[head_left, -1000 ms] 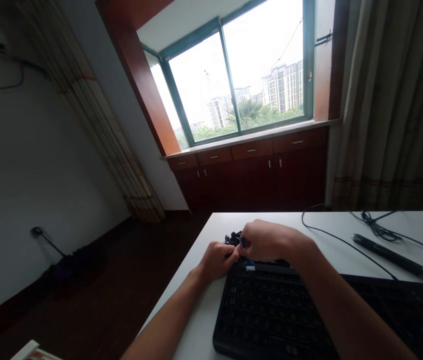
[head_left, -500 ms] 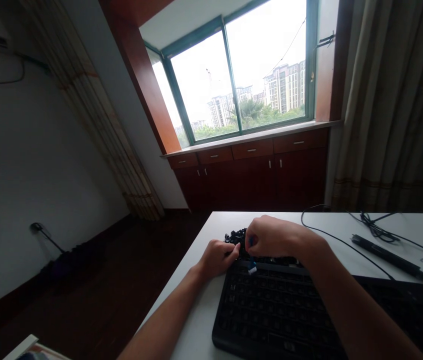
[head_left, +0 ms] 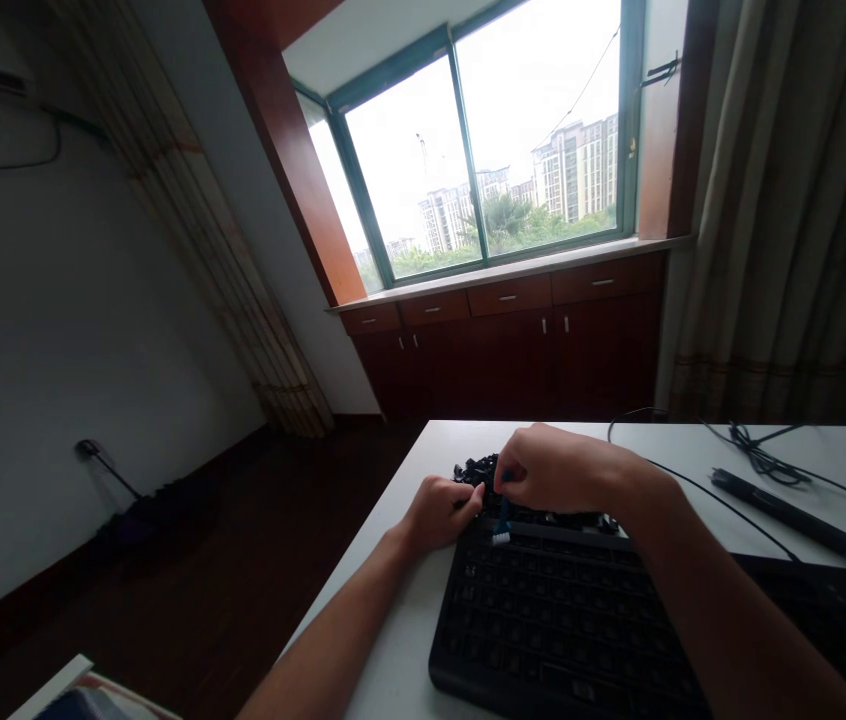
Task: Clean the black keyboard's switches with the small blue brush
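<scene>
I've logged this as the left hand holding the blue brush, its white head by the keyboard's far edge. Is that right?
Not quite: the head view shows the right hand, not the left hand, holding the blue brush. Its white head is by the keyboard's far edge.

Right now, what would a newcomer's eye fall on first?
Probably the bright window, top centre. Below it, on the white table, the right hand holds a blue, white-bristled brush at the upper left of a black keyboard. Small black pieces lie heaped by the left hand.
</scene>
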Demonstrator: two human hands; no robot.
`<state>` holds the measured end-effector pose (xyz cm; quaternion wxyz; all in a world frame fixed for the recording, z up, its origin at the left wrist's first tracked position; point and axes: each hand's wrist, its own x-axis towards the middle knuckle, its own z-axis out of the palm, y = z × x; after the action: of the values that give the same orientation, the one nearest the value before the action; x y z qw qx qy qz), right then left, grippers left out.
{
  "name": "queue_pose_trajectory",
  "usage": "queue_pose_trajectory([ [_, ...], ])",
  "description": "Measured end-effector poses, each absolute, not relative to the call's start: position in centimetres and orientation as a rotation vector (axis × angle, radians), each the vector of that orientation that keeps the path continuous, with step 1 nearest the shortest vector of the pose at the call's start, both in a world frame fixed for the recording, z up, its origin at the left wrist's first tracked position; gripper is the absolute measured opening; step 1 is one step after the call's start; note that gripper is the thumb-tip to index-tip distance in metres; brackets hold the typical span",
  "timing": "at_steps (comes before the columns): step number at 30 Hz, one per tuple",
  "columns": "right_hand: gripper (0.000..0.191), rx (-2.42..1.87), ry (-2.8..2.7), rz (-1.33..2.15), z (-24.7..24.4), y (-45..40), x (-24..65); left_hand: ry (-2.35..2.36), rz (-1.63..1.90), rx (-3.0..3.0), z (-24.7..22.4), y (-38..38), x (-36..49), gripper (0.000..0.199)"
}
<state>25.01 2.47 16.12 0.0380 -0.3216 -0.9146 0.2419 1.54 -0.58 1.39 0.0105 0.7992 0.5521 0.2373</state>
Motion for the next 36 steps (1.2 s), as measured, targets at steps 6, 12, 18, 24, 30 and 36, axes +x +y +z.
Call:
queue_pose_trajectory([
  [6, 0.021, -0.969, -2.771, 0.789, 17.0, 1.8, 24.8, 1.716, 0.744, 2.510, 1.6, -0.8, 1.5, 0.047],
  [12, 0.022, -0.900, -2.786, 0.779, 16.4, 2.4, 24.7, 1.726, 0.761, 2.517, 1.4, -0.6, 1.4, 0.047],
  [18, 0.020, -0.803, -2.719, 0.681, 15.8, 2.7, 24.3, 1.735, 0.771, 2.514, 1.1, -0.5, 1.4, 0.048],
  [24, 0.021, -0.731, -2.696, 0.595, 15.8, 2.8, 23.8, 1.724, 0.761, 2.518, 0.9, -0.4, 1.2, 0.049],
  [30, 0.021, -0.743, -2.727, 0.579, 15.9, 2.6, 23.6, 1.710, 0.768, 2.516, 0.5, -0.3, 0.9, 0.048],
  [36, 0.023, -0.789, -2.776, 0.486, 15.8, 2.3, 23.3, 1.705, 0.779, 2.519, 0.4, -0.2, 0.8, 0.045],
])
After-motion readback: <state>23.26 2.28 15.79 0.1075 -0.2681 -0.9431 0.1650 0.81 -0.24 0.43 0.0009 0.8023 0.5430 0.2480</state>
